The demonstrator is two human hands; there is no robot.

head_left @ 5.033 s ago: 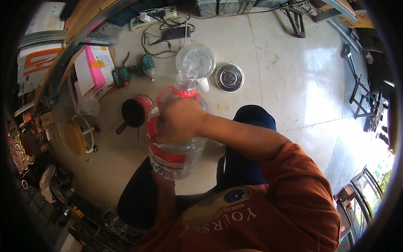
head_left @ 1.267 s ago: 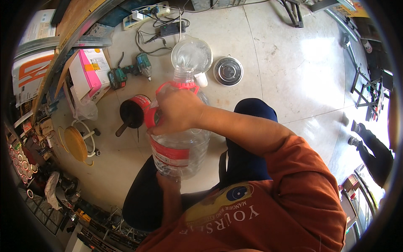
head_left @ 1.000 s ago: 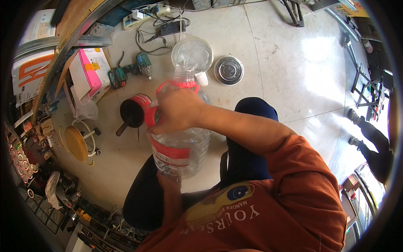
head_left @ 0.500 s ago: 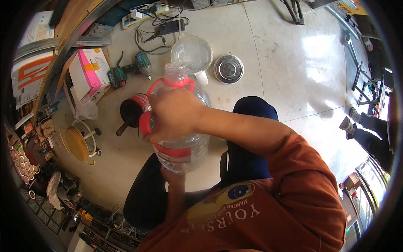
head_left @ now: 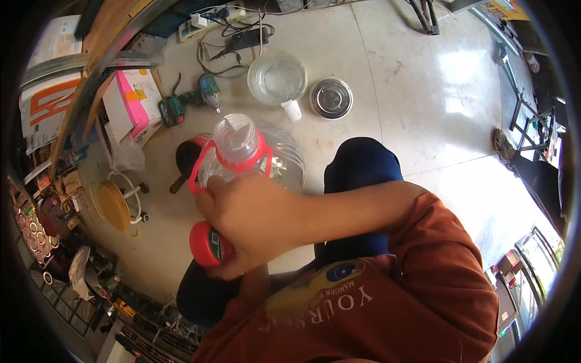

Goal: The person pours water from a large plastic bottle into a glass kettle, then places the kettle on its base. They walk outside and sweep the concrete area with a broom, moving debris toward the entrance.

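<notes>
Over the pale floor (head_left: 423,103), a clear bottle (head_left: 285,158) is held just beyond the right hand (head_left: 251,221), closed around its red handle (head_left: 200,163) and a red cap (head_left: 206,245), while the left hand's hidden grip cannot be told.

Free floor (head_left: 417,109) rightward; tub (head_left: 256,81) beyond bottle (head_left: 284,154)

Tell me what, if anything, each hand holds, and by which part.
The right hand holds the jug by its red handle, and also the cap; exactly where is hidden. The left hand is out of sight; its hold cannot be told.
</notes>
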